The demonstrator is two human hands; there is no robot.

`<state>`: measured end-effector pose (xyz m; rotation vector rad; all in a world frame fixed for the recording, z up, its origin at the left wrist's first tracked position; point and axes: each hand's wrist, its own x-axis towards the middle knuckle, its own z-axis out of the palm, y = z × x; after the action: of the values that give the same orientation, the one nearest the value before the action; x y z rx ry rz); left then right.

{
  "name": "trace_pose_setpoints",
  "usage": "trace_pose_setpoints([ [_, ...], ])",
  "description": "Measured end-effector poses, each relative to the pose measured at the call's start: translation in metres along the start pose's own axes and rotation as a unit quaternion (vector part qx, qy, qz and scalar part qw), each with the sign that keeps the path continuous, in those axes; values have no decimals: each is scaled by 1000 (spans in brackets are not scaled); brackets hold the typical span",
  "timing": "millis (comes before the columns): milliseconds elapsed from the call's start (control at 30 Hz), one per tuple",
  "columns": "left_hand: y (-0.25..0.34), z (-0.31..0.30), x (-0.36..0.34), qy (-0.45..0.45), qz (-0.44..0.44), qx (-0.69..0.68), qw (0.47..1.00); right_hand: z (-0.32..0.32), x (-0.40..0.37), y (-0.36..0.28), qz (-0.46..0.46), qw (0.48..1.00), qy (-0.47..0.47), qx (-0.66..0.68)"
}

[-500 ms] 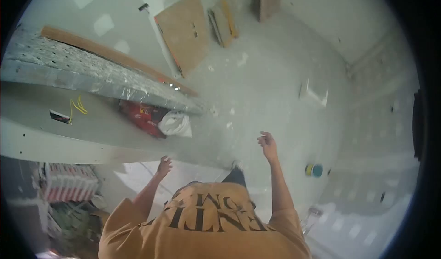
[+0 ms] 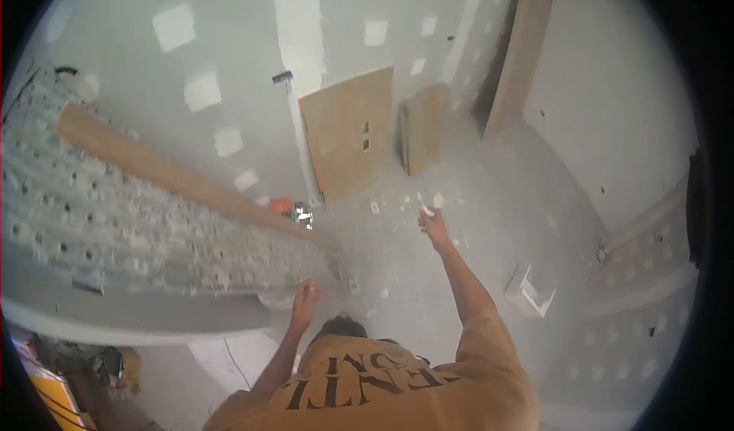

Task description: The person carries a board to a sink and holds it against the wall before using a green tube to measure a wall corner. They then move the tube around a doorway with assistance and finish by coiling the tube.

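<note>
My left hand [image 2: 306, 302] is raised beside the near end of a long metal scaffold plank [image 2: 153, 225], which is perforated and crusted with dried plaster. Its fingers point forward and overlap the plank's end in this view, with nothing seen in them. My right hand [image 2: 434, 228] reaches farther forward over the grey floor [image 2: 405, 278], fingers apart. White spots show right at its fingertips, in line with pale splotches on the floor behind. A brown wooden board [image 2: 176, 175] runs along the plank's far edge.
A brown panel [image 2: 352, 133] with two cut-outs leans on the patched drywall, beside smaller stacked boards [image 2: 420, 129]. A tall brown board [image 2: 520, 56] stands in the corner. A white angular piece [image 2: 531, 293] lies right. Shiny and orange items [image 2: 302, 215] sit past the plank.
The view has tilted up and swung, showing more wall and the plank's top. Both hands are farther forward; the left now overlaps the plank's end. The red and white bags have left sight.
</note>
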<state>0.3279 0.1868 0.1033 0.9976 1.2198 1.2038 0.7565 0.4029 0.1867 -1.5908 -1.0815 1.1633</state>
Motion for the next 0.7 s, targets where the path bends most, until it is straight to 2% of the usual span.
trace_pose_setpoints([
  [33, 4, 12, 26, 20, 12, -17, 1000, 7, 25, 2, 50, 998, -8, 32],
  [133, 24, 52, 122, 50, 59, -28, 997, 12, 105, -8, 56, 996, -53, -38],
  [200, 39, 69, 192, 68, 60, -49, 995, 11, 180, -27, 56, 996, -51, -55],
  [300, 60, 74, 301, 111, 69, -62, 989, 12, 329, -44, -36, 989, -31, -137],
  [333, 65, 69, 338, 128, 96, -4, 987, 15, 384, -52, -42, 989, -42, -139],
  [367, 68, 63, 375, 147, 120, 53, 980, 20, 442, -59, -70, 988, -12, -138],
  [400, 66, 55, 415, 167, 120, 50, 977, 30, 500, -66, -98, 985, 14, -138],
  [433, 62, 45, 455, 185, 88, 72, 976, 43, 556, -77, -103, 991, 1, -84],
  [467, 60, 40, 496, 208, 56, 91, 972, 56, 620, -74, -111, 989, -26, -94],
  [533, 28, 21, 586, 259, 64, 100, 958, 77, 741, -41, -139, 987, 1, -77],
  [567, 9, 9, 625, 285, 71, 114, 949, 87, 791, -34, -139, 980, 8, -144],
  [600, -6, 4, 655, 313, 60, 161, 934, 101, 829, -20, -139, 967, 15, -212],
  [667, -45, 13, 707, 357, 51, 236, 902, 109, 857, -33, -160, 944, -14, -290],
  [700, -57, 18, 725, 371, 60, 272, 886, 106, 888, -14, -157, 955, -74, -241],
])
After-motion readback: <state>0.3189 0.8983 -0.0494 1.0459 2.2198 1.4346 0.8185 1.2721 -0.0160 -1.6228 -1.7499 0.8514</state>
